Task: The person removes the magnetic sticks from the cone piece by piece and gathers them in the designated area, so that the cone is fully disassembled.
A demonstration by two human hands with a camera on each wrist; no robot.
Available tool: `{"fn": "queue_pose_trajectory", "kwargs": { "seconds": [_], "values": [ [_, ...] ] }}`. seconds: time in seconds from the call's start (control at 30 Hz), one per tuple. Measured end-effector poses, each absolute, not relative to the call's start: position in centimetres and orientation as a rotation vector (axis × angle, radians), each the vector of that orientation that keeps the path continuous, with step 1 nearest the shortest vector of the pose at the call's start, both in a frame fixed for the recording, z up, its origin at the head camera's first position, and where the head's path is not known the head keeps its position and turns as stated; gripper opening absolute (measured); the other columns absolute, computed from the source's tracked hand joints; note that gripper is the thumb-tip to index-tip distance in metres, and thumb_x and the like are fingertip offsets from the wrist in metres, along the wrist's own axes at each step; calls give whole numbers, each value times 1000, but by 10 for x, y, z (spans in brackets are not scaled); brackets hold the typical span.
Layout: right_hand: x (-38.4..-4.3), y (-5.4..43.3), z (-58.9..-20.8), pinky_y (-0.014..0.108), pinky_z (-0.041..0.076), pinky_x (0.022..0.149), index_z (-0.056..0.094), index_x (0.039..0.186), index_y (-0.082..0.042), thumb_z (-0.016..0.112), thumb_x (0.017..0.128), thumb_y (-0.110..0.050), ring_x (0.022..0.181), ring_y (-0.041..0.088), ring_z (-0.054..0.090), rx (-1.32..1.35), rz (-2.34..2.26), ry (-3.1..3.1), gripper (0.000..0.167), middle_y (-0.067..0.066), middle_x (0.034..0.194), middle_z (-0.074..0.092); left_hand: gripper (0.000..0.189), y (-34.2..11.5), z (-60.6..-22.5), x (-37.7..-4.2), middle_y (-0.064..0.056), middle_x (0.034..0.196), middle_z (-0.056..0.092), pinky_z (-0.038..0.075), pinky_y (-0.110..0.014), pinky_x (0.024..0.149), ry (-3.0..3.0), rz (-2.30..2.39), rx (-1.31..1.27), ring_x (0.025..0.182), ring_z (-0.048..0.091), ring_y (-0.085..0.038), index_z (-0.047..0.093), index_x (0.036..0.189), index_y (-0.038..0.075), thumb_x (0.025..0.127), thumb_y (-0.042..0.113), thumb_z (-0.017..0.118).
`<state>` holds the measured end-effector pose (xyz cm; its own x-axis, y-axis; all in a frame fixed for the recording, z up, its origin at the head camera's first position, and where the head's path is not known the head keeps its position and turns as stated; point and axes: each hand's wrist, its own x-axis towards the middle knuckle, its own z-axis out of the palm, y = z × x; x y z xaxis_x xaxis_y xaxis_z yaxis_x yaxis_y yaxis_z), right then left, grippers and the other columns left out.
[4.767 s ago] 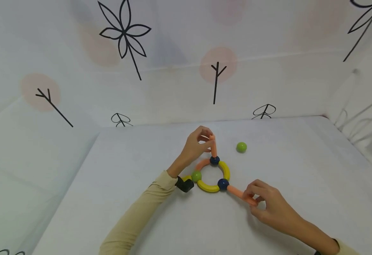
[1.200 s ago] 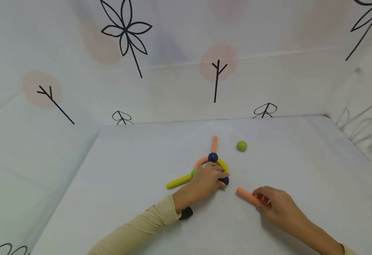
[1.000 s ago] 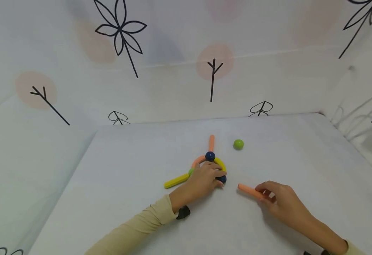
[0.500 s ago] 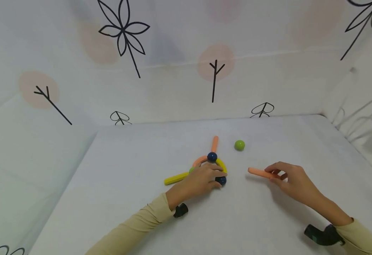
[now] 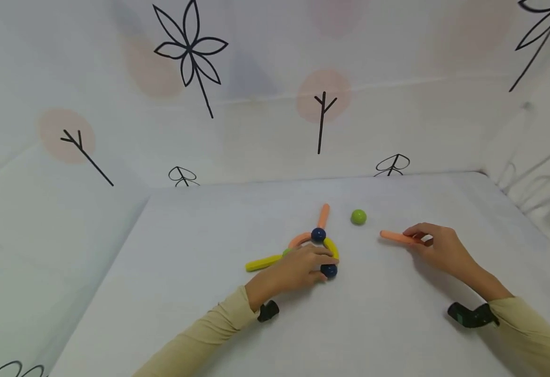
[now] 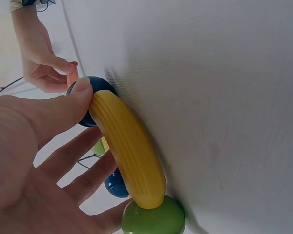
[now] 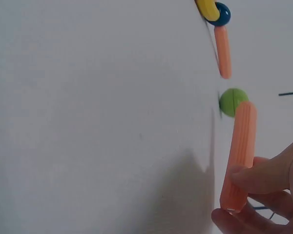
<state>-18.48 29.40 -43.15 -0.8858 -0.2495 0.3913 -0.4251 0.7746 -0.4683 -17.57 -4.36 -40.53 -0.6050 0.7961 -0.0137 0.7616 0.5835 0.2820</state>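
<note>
In the head view a ring of curved toy rods and balls lies on the table. My left hand point(image 5: 298, 267) lies over the ring, gripping the near navy ball point(image 5: 329, 270) between thumb and fingers. Beside its thumb a curved yellow rod point(image 6: 129, 146) runs to a green ball point(image 6: 154, 217). My right hand point(image 5: 444, 250) pinches a straight orange rod point(image 7: 241, 146), apart from the ring. Another orange rod point(image 5: 324, 215) sticks out from the far navy ball point(image 5: 318, 234), and a straight yellow rod point(image 5: 263, 263) points left. Part of the ring is hidden under my left hand.
A loose green ball point(image 5: 358, 217) sits on the white table point(image 5: 374, 324) right of the far rod. Behind stands a pale wall point(image 5: 265, 131) with plant drawings. Black wrist cameras hang under both wrists, the right one point(image 5: 470, 315) low over the table.
My left hand has gone from the far orange rod to the ring. The rod in my right hand has come off the near navy ball and moved right and farther back.
</note>
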Motion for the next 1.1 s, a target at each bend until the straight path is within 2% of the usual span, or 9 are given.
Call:
{"fn": "queue_pose_trajectory", "kwargs": {
  "seconds": [0.3, 0.47, 0.57, 0.7, 0.77, 0.93, 1.1],
  "values": [
    [-216, 302, -432, 21, 49, 60, 68, 96, 3, 73, 72, 12, 83, 33, 60, 521, 849, -2684, 26, 20, 92, 67, 46, -45, -401, -181, 3, 137, 51, 29, -24, 107, 2608, 378, 1309, 127, 43, -11, 57, 132, 18, 88, 23, 69],
    [-229, 304, -431, 39, 52, 65, 67, 97, 6, 71, 74, 12, 86, 36, 59, 497, 857, -2707, 24, 23, 94, 66, 43, -50, -401, -186, 3, 135, 53, 27, -24, 107, 2585, 356, 1349, 127, 43, -11, 58, 131, 18, 89, 21, 67],
    [-235, 307, -431, 48, 51, 67, 67, 97, 6, 69, 75, 12, 86, 36, 59, 488, 843, -2722, 23, 24, 94, 65, 42, -53, -399, -187, 4, 136, 52, 27, -31, 108, 2594, 326, 1352, 129, 40, -12, 58, 131, 22, 90, 20, 66],
    [-242, 310, -432, 51, 51, 68, 67, 98, 8, 68, 75, 13, 86, 36, 59, 485, 841, -2733, 23, 24, 94, 65, 42, -58, -397, -186, 7, 139, 47, 29, -48, 106, 2615, 292, 1328, 132, 31, -15, 58, 131, 30, 90, 21, 66],
    [-245, 311, -433, 53, 51, 69, 66, 98, 9, 66, 76, 14, 87, 38, 58, 479, 842, -2743, 23, 26, 95, 65, 43, -59, -396, -185, 8, 141, 44, 31, -52, 102, 2608, 286, 1311, 133, 28, -16, 57, 131, 32, 91, 21, 65],
    [-248, 315, -436, 57, 48, 74, 66, 98, 9, 61, 76, 16, 93, 42, 56, 425, 872, -2765, 24, 29, 98, 63, 48, -60, -394, -185, 7, 145, 40, 35, -50, 100, 2580, 214, 1305, 134, 27, -17, 52, 135, 34, 91, 21, 65],
    [-247, 318, -435, 58, 48, 76, 66, 98, 8, 62, 76, 16, 96, 43, 55, 393, 904, -2738, 23, 29, 99, 63, 52, -58, -392, -185, 7, 147, 37, 35, -49, 99, 2591, 125, 1268, 136, 25, -17, 46, 139, 36, 91, 27, 64]
  ]
}}
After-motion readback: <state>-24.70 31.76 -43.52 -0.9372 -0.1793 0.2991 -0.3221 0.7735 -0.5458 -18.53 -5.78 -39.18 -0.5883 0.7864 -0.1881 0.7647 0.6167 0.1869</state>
